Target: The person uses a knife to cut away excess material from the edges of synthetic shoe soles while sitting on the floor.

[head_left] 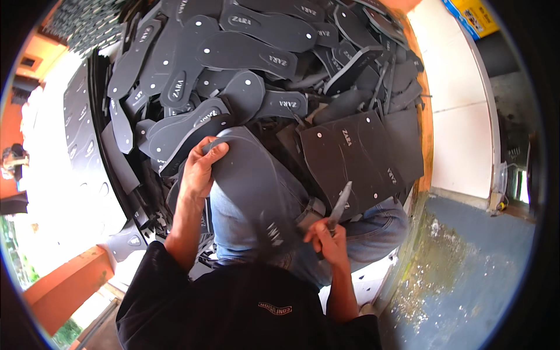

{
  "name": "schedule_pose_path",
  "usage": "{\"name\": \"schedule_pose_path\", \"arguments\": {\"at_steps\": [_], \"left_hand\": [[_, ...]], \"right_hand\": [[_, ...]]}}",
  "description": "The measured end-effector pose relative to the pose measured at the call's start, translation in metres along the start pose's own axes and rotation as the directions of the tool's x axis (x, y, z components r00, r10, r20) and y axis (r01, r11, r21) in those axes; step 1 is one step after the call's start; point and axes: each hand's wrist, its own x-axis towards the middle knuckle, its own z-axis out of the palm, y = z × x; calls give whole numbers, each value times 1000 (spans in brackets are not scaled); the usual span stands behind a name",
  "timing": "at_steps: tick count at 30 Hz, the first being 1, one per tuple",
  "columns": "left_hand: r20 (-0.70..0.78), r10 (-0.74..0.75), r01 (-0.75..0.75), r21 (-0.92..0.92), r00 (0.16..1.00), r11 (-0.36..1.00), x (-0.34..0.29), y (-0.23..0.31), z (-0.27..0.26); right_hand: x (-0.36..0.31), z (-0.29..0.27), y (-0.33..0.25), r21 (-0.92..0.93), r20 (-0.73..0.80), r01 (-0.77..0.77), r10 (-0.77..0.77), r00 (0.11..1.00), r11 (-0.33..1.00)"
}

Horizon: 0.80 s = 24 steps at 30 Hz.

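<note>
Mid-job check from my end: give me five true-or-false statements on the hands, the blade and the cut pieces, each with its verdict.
1. The right hand holds a knife. True.
2. The left hand is empty. False: it grips a dark sole piece near its far end.
3. The knife's blade points away from the person's body. True.
4. A rectangular dark sheet lies to the left of the held dark sole piece. False: it lies to the right.
5. A pile of sole-shaped pieces lies beyond the hands. True.
</note>
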Motion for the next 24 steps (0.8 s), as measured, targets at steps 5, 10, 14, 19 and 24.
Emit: {"name": "schedule_pose_path", "arguments": {"at_steps": [5,10,14,19,24], "left_hand": [[100,-353,340,127,930,932,-14,-18,30],[138,-433,426,79,891,901,-20,-21,43],[116,-456,434,174,882,884,-18,-18,50],[110,-471,399,387,875,831,-19,-14,53],[182,-471,351,455,863,818,-19,-13,69]], "right_hand": [[6,6,-5,-727,-40,257,-414,910,637],[6,6,-3,-798,-40,183,-354,934,574],[7,9,-3,-790,-28,174,-317,948,588],[11,11,-6,-810,12,171,-276,961,561],[43,21,-33,-800,81,255,-324,942,543]]}}
